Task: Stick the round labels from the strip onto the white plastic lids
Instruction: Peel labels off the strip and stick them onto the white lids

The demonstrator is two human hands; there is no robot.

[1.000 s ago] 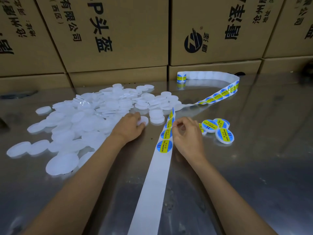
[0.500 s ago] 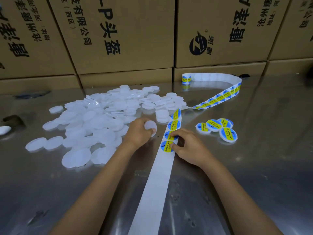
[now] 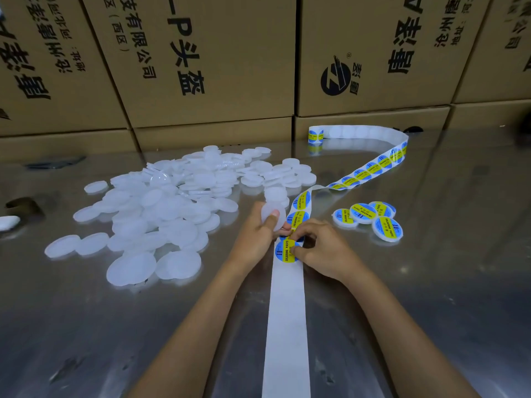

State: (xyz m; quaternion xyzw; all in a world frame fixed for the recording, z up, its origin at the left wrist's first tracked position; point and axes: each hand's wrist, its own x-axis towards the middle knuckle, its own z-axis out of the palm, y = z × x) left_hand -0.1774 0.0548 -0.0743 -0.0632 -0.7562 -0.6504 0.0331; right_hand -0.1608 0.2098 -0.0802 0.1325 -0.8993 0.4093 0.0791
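Cardboard boxes (image 3: 201,58) stacked along the far edge, black printing on them, walling off the back of the steel table (image 3: 431,282). Table top is shiny, scuffed, reflective.

Left of centre: loose pile of lids (image 3: 172,205), white, translucent, round and flat, many overlapping. A few strays sit at the near left edge of the pile. One odd white piece (image 3: 8,222) at the far left border, cut off by the frame.

Right: four labelled lids (image 3: 370,218) clustered together, touching or overlapping, blue-and-yellow faces up.

Strip (image 3: 287,326) runs from the near edge straight up between my arms, bare white backing in the near stretch. Past my hands it carries round labels, bends right, then loops back left along the boxes to a small upright curl at its end.

Left hand (image 3: 258,234): fingers curled round a single lid (image 3: 273,214), thumb pressed across its face, lid tilted, held just left of the strip and close against it.

Right hand (image 3: 321,251): fingertips pinching the label (image 3: 287,249) nearest me on the strip, blue with a yellow band reading SOLDERING PASTE. Cannot tell whether its edge is lifted off the backing. My fingers cover part of the next label beyond.

Both hands nearly touch over the strip.
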